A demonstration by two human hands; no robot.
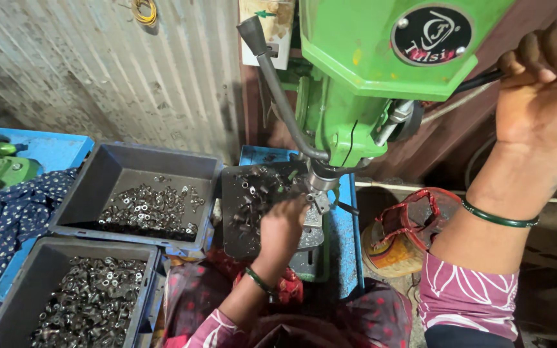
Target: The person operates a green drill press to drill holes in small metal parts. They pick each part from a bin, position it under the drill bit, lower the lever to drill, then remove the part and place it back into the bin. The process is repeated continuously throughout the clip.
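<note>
Corrugated wall, green drill press (362, 96) — left hand (283, 225) beneath, right hand (543, 84) gripping lever (478, 80)

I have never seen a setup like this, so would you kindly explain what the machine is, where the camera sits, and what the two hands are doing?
The single picture comes from a camera worn on the person's head, looking down. The green machine is a bench drill press. The right hand is raised and has a closed grip on the machine's black feed handle. The left hand reaches to the small table under the spindle; whether it holds a part there cannot be seen. A dark tray of small metal parts sits beside it. Further left, two grey bins hold more such parts, next to a dark patterned cloth.
</note>
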